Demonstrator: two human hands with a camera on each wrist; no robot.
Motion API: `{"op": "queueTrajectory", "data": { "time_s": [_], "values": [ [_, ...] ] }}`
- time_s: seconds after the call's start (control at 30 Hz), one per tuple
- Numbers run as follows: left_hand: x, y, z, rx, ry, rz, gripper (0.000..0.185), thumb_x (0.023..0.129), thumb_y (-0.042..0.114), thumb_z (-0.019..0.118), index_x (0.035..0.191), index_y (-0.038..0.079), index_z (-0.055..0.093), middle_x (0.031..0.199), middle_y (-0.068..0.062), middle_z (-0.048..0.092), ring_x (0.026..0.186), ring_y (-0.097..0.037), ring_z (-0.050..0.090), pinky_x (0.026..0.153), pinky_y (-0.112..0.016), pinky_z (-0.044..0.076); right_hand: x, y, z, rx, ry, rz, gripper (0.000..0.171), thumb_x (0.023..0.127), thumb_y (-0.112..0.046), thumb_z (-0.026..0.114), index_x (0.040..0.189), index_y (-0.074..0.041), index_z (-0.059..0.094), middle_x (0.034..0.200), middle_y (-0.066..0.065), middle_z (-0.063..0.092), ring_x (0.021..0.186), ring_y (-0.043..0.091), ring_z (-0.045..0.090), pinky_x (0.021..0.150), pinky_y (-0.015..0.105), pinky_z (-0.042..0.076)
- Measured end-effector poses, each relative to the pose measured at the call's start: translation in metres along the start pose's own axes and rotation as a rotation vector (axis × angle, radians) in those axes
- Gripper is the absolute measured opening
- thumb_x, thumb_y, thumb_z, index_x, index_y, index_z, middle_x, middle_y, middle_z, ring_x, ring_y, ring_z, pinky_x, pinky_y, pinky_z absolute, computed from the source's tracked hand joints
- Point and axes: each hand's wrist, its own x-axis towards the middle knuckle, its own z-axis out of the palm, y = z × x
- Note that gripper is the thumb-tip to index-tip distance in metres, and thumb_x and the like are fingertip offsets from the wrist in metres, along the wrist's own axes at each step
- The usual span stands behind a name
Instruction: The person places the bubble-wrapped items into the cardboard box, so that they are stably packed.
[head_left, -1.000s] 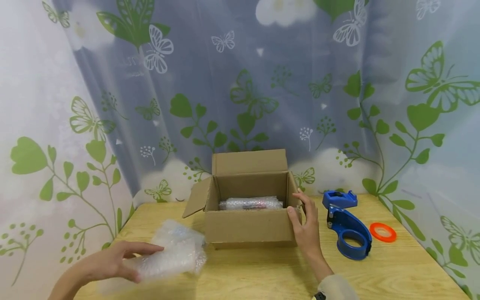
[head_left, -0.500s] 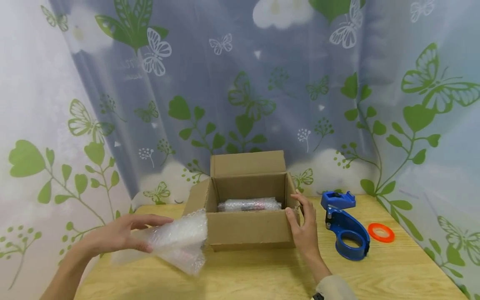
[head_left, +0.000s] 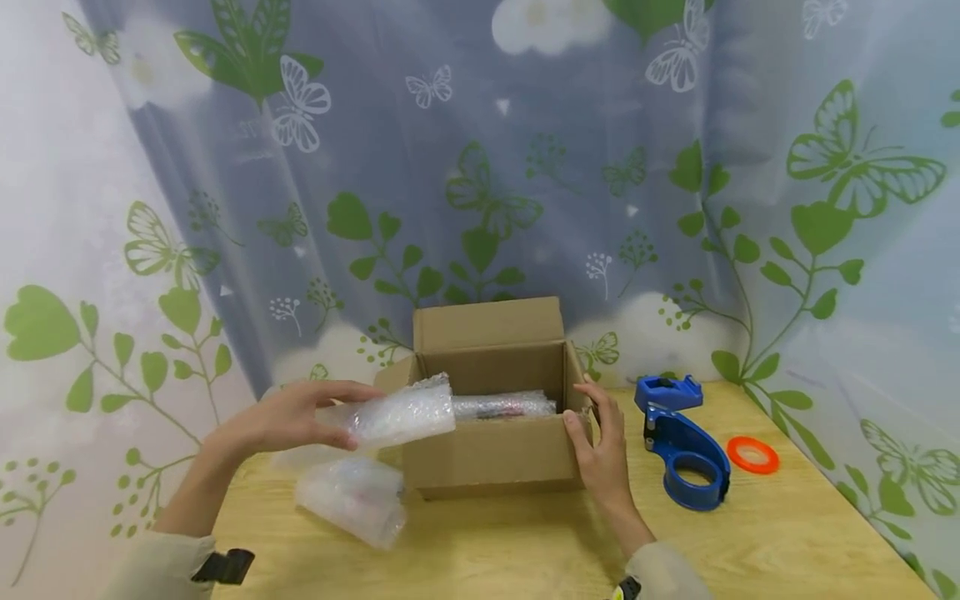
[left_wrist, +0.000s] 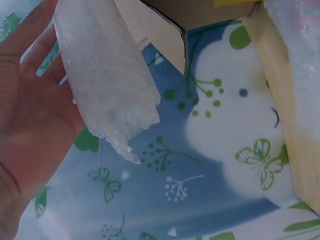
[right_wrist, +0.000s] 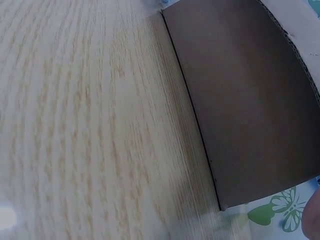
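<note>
My left hand point(head_left: 292, 417) pinches a bubble-wrapped bundle point(head_left: 408, 414) between thumb and fingers. The bundle is raised over the front left corner of an open cardboard box point(head_left: 487, 457); its ragged wrap end hangs free in the left wrist view. Inside the box lies another bubble-wrapped bundle point(head_left: 513, 406), partly hidden by the front wall. A further wrapped bundle point(head_left: 356, 502) rests on the table left of the box. My right hand point(head_left: 606, 454) grips the box's right front corner, thumb at the front and fingers along the right side; its wrist view shows little of it.
Right of the box stand a small blue tape dispenser point(head_left: 669, 392) and a blue hand-held tape dispenser point(head_left: 690, 462). Beside them lies an orange ring point(head_left: 753, 455). A patterned curtain point(head_left: 465, 167) closes off the back of the wooden table point(head_left: 525, 550).
My left hand has lifted one wrapped bundle from the table's left side up and rightward to the box. The other bundle there has come down onto the table. My right hand keeps its grip.
</note>
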Motion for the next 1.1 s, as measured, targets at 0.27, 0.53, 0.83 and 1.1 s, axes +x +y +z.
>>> {"op": "queueTrajectory", "data": {
  "time_s": [0.27, 0.53, 0.83, 1.1],
  "values": [
    [0.029, 0.004, 0.005, -0.008, 0.058, 0.019, 0.065, 0.09, 0.048, 0.08, 0.148, 0.029, 0.06, 0.147, 0.002, 0.062, 0.135, -0.028, 0.057, 0.11, -0.058, 0.045, -0.001, 0.007, 0.0, 0.003, -0.03, -0.001, 0.042, 0.103, -0.012, 0.065, 0.144, -0.019, 0.058, 0.16, 0.002, 0.045, 0.149, 0.024, 0.034, 0.115, 0.054, 0.033],
    [0.054, 0.013, 0.007, 0.034, 0.091, 0.041, 0.063, 0.09, 0.046, 0.08, 0.148, 0.029, 0.06, 0.147, 0.003, 0.062, 0.136, -0.03, 0.056, 0.107, -0.058, 0.047, 0.0, 0.006, 0.0, 0.006, -0.024, 0.009, 0.044, 0.101, -0.01, 0.066, 0.143, -0.017, 0.058, 0.159, 0.006, 0.045, 0.149, 0.027, 0.034, 0.116, 0.06, 0.033],
    [0.085, 0.028, 0.018, 0.0, 0.106, 0.045, 0.063, 0.089, 0.043, 0.082, 0.147, 0.031, 0.061, 0.146, 0.008, 0.062, 0.138, -0.026, 0.055, 0.111, -0.057, 0.045, -0.001, 0.004, 0.001, 0.006, -0.018, 0.041, 0.043, 0.102, -0.01, 0.065, 0.144, -0.017, 0.056, 0.161, 0.008, 0.043, 0.149, 0.026, 0.033, 0.118, 0.058, 0.03],
    [0.108, 0.035, 0.026, -0.057, 0.147, 0.046, 0.061, 0.089, 0.039, 0.083, 0.146, 0.031, 0.062, 0.144, 0.007, 0.063, 0.136, -0.024, 0.057, 0.11, -0.053, 0.047, -0.002, -0.032, -0.001, 0.017, -0.017, 0.052, 0.039, 0.102, -0.005, 0.062, 0.141, -0.004, 0.056, 0.158, 0.016, 0.044, 0.148, 0.03, 0.034, 0.112, 0.017, 0.029]
  ]
}}
